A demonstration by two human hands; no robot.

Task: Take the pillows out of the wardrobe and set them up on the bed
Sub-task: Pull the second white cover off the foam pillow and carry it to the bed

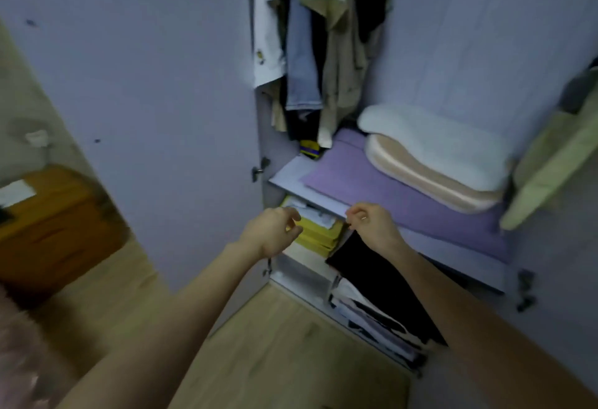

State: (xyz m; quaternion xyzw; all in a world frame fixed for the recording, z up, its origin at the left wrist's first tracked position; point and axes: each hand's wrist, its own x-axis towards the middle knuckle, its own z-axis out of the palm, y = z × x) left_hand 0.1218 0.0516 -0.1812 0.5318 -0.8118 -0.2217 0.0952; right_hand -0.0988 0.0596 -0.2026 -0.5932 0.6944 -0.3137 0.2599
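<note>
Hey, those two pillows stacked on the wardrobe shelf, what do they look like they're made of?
Top pillow: white, matte and fuzzy, likely fleece or terry. Lower pillow: beige with a faint sheen along its edge, perhaps satin or smooth foam cover; its contoured shape suggests foam. The blur leaves both uncertain.

Open shelf [323, 195] before pillows [433, 153]

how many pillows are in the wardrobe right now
2, stacked at the right of the wardrobe shelf on a purple cloth: a white pillow on top, a beige pillow beneath it. Others could be hidden out of view.
</note>
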